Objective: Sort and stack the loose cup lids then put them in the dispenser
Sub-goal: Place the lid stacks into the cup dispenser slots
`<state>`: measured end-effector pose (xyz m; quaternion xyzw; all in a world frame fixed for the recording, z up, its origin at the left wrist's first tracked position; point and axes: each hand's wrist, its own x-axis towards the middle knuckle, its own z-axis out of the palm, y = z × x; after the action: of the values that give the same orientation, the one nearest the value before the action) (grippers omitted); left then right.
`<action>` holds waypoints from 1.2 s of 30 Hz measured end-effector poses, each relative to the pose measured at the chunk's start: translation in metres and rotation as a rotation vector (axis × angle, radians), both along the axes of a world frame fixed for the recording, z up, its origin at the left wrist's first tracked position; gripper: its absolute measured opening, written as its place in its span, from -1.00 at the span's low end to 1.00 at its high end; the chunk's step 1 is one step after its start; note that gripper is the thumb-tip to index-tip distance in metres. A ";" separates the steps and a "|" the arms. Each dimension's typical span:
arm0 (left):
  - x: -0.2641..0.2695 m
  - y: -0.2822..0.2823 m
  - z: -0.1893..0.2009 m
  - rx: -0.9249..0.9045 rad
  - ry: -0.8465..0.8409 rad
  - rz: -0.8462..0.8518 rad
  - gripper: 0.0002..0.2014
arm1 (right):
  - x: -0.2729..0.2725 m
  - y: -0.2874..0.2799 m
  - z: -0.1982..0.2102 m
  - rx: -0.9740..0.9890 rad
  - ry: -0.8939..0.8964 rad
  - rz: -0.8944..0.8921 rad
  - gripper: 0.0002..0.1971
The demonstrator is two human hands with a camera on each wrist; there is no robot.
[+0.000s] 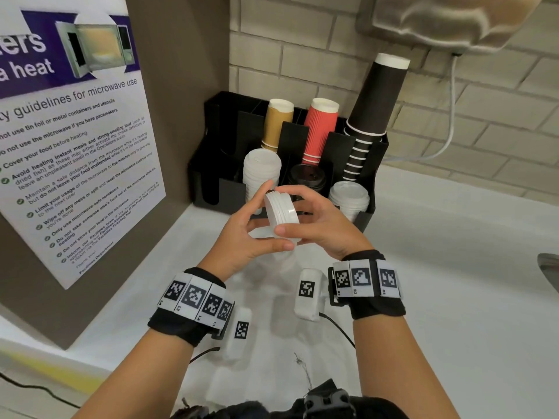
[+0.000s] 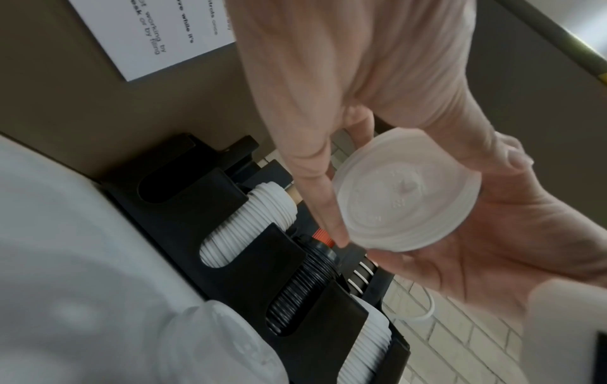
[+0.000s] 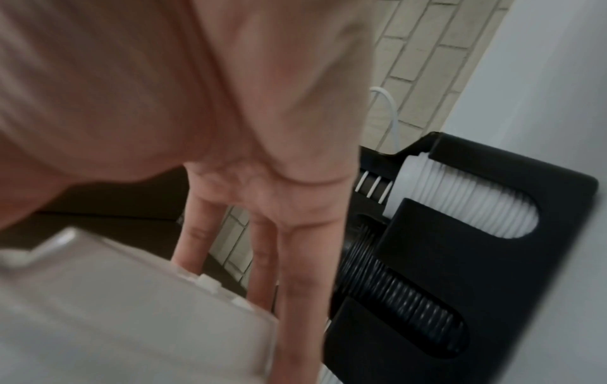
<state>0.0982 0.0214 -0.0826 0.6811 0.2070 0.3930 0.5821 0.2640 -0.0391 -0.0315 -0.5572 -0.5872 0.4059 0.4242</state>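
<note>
Head view: both hands hold a short stack of white lids [image 1: 281, 214] on edge above the white counter [image 1: 453, 267], just before the black dispenser [image 1: 208, 176]; the left hand [image 1: 242, 234] curls round its near side, the right hand [image 1: 320, 225] round the far.

Left wrist view: fingers [image 2: 315, 187] and thumb of both hands clasp the stack's rim; white and black lids [image 2: 295, 293] fill the dispenser slots.

Right wrist view: the right hand's fingers [image 3: 295, 285] lie along the blurred stack.

Both forearms are bare from the elbow down. Each wrist carries a black fabric band: the left wrist band [image 1: 187, 323] and the right wrist band [image 1: 376, 300]. Over each band runs a row of white tiles [image 1: 196, 299] printed with black-and-white square codes and small numbers. A white rounded module [image 1: 308, 293] bearing one more code hangs under each wrist, and a thin black cable [image 1: 338, 328] trails from it. Each hand is bare, without rings or gloves.
</note>
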 end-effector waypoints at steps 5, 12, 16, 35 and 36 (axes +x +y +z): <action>0.000 0.003 0.005 -0.008 0.019 -0.006 0.01 | 0.010 0.006 0.013 0.039 -0.082 0.012 -0.39; -0.022 0.018 0.000 0.033 0.107 0.173 -0.66 | 0.107 0.036 0.054 0.142 -0.414 -0.337 -0.42; -0.030 0.026 -0.009 0.019 0.115 0.220 -0.73 | 0.144 0.055 0.044 -0.034 -0.611 -0.368 -0.36; -0.038 0.028 -0.011 0.028 0.123 0.248 -0.76 | 0.143 0.077 0.030 -0.132 -1.019 -0.108 -0.48; -0.037 0.028 -0.010 0.034 0.122 0.243 -0.76 | 0.141 0.076 0.031 -0.133 -1.020 -0.089 -0.51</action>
<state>0.0611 0.0489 -0.0931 0.6834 0.3164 0.4216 0.5051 0.4053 0.0370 -0.0009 -0.7345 -0.6681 0.1006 0.0642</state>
